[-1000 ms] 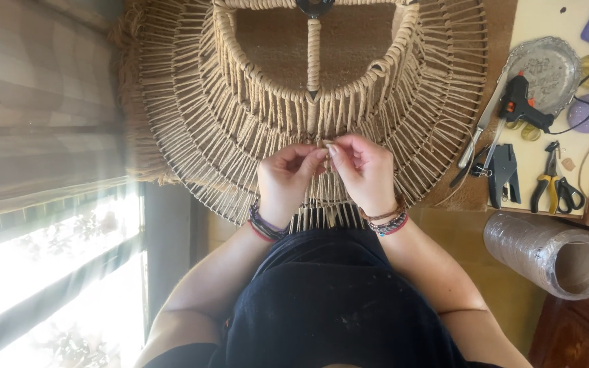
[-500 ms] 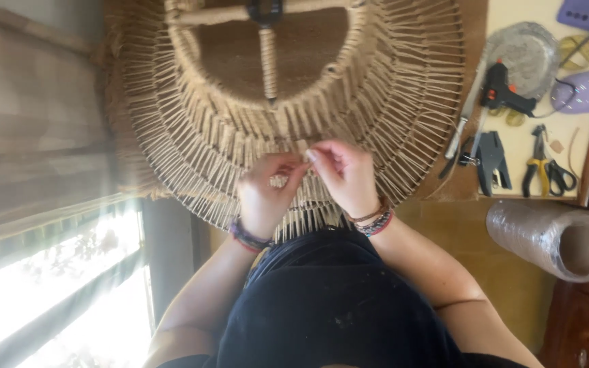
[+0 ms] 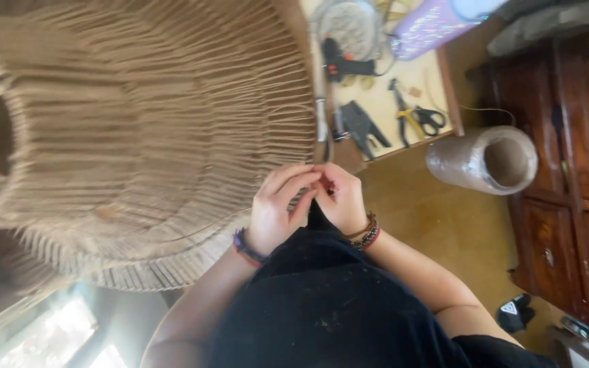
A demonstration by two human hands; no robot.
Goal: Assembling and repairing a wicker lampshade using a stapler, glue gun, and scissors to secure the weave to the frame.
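A big woven jute shade (image 3: pixel 138 136), made of many cord strands on ring frames, fills the left half and is blurred. My left hand (image 3: pixel 277 212) and my right hand (image 3: pixel 341 199) meet at its right rim, just above my black top. Their fingertips are pinched together on a thin jute cord (image 3: pixel 206 228) that trails left along the shade's lower edge. What lies between the fingers is mostly hidden. Both wrists carry beaded bracelets.
A pale worktop (image 3: pixel 383 102) behind the hands holds a black glue gun (image 3: pixel 345 65), a black clamp tool (image 3: pixel 364 123), yellow-handled pliers (image 3: pixel 414 117) and a purple glitter tumbler (image 3: pixel 431 27). A roll of clear film (image 3: pixel 485 160) lies to the right. A dark wooden cabinet (image 3: pixel 581 150) stands further right.
The view has swung, so the shade now sits to the left. My hands have moved from its lower middle to its right rim, still pinched together.
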